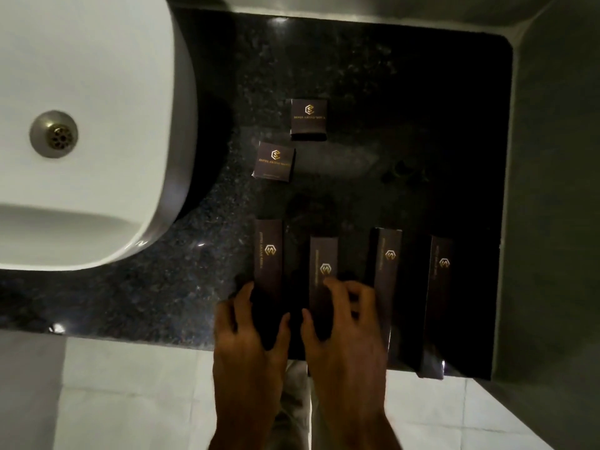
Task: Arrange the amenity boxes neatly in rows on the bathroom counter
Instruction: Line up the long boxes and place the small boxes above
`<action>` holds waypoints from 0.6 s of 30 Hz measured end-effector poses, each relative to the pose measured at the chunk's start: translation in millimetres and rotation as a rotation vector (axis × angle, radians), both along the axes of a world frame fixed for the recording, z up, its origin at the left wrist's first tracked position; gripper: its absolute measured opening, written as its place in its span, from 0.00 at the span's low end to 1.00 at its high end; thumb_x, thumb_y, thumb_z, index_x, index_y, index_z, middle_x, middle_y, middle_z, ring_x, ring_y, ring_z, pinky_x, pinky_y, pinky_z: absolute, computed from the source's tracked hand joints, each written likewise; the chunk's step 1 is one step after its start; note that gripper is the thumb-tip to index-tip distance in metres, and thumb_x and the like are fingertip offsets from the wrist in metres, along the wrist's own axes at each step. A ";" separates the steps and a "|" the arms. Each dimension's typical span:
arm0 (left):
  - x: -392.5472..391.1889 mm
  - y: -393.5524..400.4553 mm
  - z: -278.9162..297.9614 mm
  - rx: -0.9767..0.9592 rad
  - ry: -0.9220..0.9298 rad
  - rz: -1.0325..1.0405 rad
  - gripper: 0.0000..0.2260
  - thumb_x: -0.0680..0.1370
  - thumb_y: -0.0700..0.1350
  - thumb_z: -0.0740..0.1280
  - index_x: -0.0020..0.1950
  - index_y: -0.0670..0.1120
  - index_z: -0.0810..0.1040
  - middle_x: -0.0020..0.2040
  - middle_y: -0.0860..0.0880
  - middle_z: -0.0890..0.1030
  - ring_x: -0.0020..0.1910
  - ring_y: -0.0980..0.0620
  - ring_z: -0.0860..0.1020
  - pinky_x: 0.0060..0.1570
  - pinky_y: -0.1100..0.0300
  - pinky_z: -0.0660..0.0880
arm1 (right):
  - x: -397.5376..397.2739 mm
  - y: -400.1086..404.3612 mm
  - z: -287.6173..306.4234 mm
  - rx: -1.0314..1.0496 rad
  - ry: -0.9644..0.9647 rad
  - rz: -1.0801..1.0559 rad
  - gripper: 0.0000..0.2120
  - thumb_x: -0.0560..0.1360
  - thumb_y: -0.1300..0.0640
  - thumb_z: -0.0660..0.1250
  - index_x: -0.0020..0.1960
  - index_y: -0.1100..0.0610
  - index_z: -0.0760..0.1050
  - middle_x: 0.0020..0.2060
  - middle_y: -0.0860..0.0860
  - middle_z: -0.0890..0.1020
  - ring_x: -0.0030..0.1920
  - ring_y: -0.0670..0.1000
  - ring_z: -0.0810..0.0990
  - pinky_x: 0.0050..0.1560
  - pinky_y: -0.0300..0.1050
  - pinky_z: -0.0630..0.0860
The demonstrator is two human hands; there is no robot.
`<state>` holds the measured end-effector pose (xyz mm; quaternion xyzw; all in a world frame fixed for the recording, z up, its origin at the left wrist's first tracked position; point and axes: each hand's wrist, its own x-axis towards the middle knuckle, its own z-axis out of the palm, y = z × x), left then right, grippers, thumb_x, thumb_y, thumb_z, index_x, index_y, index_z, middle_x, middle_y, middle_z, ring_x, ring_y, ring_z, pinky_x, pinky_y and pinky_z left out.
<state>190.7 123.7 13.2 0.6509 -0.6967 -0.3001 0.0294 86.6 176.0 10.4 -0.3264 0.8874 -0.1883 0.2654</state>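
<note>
The left hand (251,332) grips the near end of the leftmost long dark brown cardboard box (268,254), thumb on one side and fingers on the other. The right hand (344,326) is closed the same way on the near end of the second long dark brown box (323,264), its fingers curled over the top. The two hands lie side by side at the near edge of the black speckled stone tabletop (373,76), almost touching.

Four long boxes lie flat in a row along that edge, each with its long axis running from the person toward the wall, gold logo up. The third long box (387,264) lies just right of the right hand. The fourth long box (438,303) lies farthest right, apart from both hands, its near end jutting slightly past the tabletop edge. The boxes are roughly parallel with gaps between them, their far ends uneven.

Farther back lie two small square dark boxes with gold logos: the nearer small box (274,162), slightly turned, and the farther small box (308,118), squarer to the edge. A white ceramic basin (97,108) sits to the left.
</note>
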 end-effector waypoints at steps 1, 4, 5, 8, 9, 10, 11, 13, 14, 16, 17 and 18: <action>0.1 -1.3 1.3 0.009 0.006 0.006 0.33 0.70 0.53 0.77 0.71 0.44 0.71 0.63 0.38 0.75 0.56 0.38 0.80 0.50 0.46 0.83 | 1.4 0.5 -0.6 0.002 -0.012 -0.004 0.27 0.72 0.43 0.73 0.67 0.48 0.72 0.64 0.47 0.66 0.55 0.51 0.79 0.45 0.51 0.84; -2.5 -22.8 13.9 -0.080 0.104 0.001 0.28 0.74 0.52 0.74 0.70 0.44 0.72 0.61 0.40 0.74 0.55 0.43 0.78 0.49 0.53 0.82 | -10.4 -9.3 17.0 -0.115 0.044 -0.007 0.23 0.73 0.44 0.72 0.65 0.49 0.73 0.65 0.49 0.69 0.57 0.48 0.76 0.50 0.45 0.81; -6.3 -36.6 20.4 -0.118 0.146 -0.016 0.25 0.76 0.51 0.73 0.70 0.43 0.72 0.61 0.41 0.73 0.54 0.46 0.77 0.50 0.61 0.80 | -20.5 -21.4 28.4 -0.185 0.033 -0.012 0.21 0.74 0.45 0.72 0.64 0.49 0.74 0.64 0.49 0.70 0.57 0.48 0.76 0.51 0.42 0.80; -27.9 -93.8 34.2 -0.146 0.213 -0.144 0.21 0.78 0.48 0.70 0.70 0.48 0.73 0.64 0.44 0.71 0.56 0.51 0.76 0.52 0.71 0.73 | -64.7 -82.1 44.2 -0.394 0.056 0.046 0.17 0.75 0.53 0.72 0.62 0.53 0.76 0.62 0.52 0.73 0.56 0.45 0.75 0.50 0.30 0.74; -36.9 -114.7 34.6 -0.160 0.187 -0.218 0.21 0.78 0.48 0.69 0.70 0.49 0.72 0.66 0.45 0.70 0.59 0.48 0.75 0.56 0.64 0.74 | -80.9 -109.0 43.4 -0.408 0.093 0.097 0.18 0.75 0.54 0.72 0.64 0.54 0.75 0.63 0.54 0.73 0.58 0.46 0.74 0.51 0.29 0.71; -46.2 -134.8 33.1 -0.197 0.126 -0.300 0.22 0.78 0.48 0.68 0.72 0.50 0.70 0.68 0.44 0.69 0.62 0.45 0.73 0.60 0.55 0.74 | -95.9 -135.9 40.2 -0.389 0.142 0.156 0.21 0.74 0.56 0.72 0.66 0.54 0.74 0.66 0.55 0.71 0.61 0.47 0.73 0.54 0.29 0.69; -54.7 -153.0 30.3 -0.238 0.044 -0.381 0.25 0.77 0.48 0.67 0.74 0.50 0.68 0.70 0.44 0.68 0.65 0.42 0.71 0.63 0.48 0.71 | -110.5 -160.8 34.6 -0.352 0.194 0.220 0.25 0.74 0.57 0.72 0.69 0.53 0.71 0.68 0.55 0.69 0.64 0.49 0.72 0.56 0.31 0.68; -67.7 -180.7 24.8 -0.223 -0.090 -0.503 0.33 0.75 0.50 0.68 0.78 0.51 0.61 0.75 0.43 0.64 0.71 0.39 0.65 0.66 0.40 0.67 | -134.2 -199.2 19.2 -0.235 0.231 0.366 0.33 0.73 0.57 0.73 0.75 0.51 0.66 0.73 0.56 0.65 0.69 0.54 0.69 0.60 0.39 0.70; -71.8 -189.6 21.3 -0.163 -0.127 -0.543 0.36 0.74 0.51 0.69 0.80 0.52 0.58 0.77 0.43 0.62 0.73 0.38 0.63 0.67 0.37 0.66 | -142.9 -212.6 11.3 -0.154 0.223 0.433 0.35 0.72 0.57 0.73 0.76 0.51 0.64 0.74 0.56 0.63 0.70 0.56 0.67 0.63 0.45 0.72; -77.1 -199.2 13.4 -0.064 -0.170 -0.591 0.38 0.73 0.50 0.71 0.80 0.53 0.57 0.77 0.43 0.60 0.74 0.37 0.60 0.67 0.34 0.66 | -153.0 -228.4 -0.7 -0.045 0.233 0.516 0.32 0.72 0.57 0.73 0.74 0.52 0.67 0.73 0.56 0.64 0.70 0.59 0.67 0.64 0.55 0.74; -77.9 -200.5 10.6 -0.061 -0.182 -0.607 0.36 0.73 0.50 0.72 0.78 0.52 0.60 0.76 0.43 0.61 0.73 0.37 0.61 0.66 0.34 0.68 | -155.0 -230.0 -2.9 -0.047 0.261 0.516 0.28 0.73 0.57 0.73 0.71 0.53 0.70 0.71 0.56 0.67 0.68 0.59 0.69 0.62 0.56 0.75; -77.6 -200.7 8.4 -0.084 -0.184 -0.614 0.33 0.73 0.49 0.73 0.76 0.52 0.63 0.74 0.43 0.62 0.72 0.37 0.62 0.65 0.34 0.70 | -155.0 -227.5 -3.0 -0.075 0.288 0.493 0.25 0.73 0.56 0.72 0.68 0.54 0.72 0.69 0.56 0.69 0.66 0.58 0.70 0.61 0.56 0.75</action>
